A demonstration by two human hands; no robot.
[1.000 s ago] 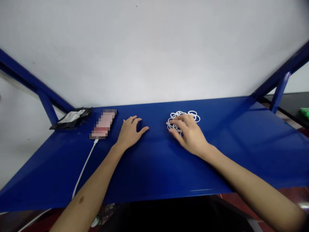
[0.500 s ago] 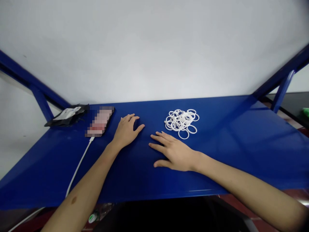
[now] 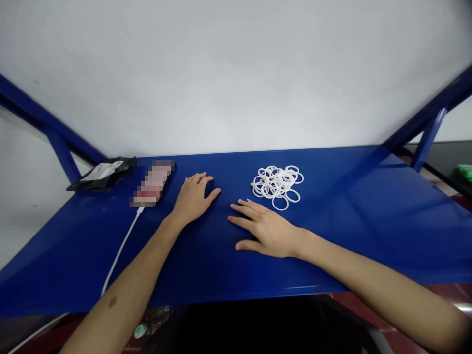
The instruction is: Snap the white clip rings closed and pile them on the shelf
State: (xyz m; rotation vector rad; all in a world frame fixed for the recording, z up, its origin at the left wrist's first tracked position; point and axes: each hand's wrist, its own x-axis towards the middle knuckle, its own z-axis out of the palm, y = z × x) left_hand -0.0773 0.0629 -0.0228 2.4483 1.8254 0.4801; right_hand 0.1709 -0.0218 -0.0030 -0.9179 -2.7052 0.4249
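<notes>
Rings (image 3: 277,183), a loose white heap, lie far right of centre on the blue table (image 3: 368,216). A stray sweep could scatter them. From the left: a black pouch (image 3: 101,173), contents unseen, perhaps sealed; a phone (image 3: 152,184); left hand (image 3: 193,199) flat, released; right hand (image 3: 267,228) spread, empty, near the heap.

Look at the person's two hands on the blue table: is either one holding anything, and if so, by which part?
Nothing is held. The left hand and right hand lie flat and open on the blue table, apart from the white rings.
</notes>
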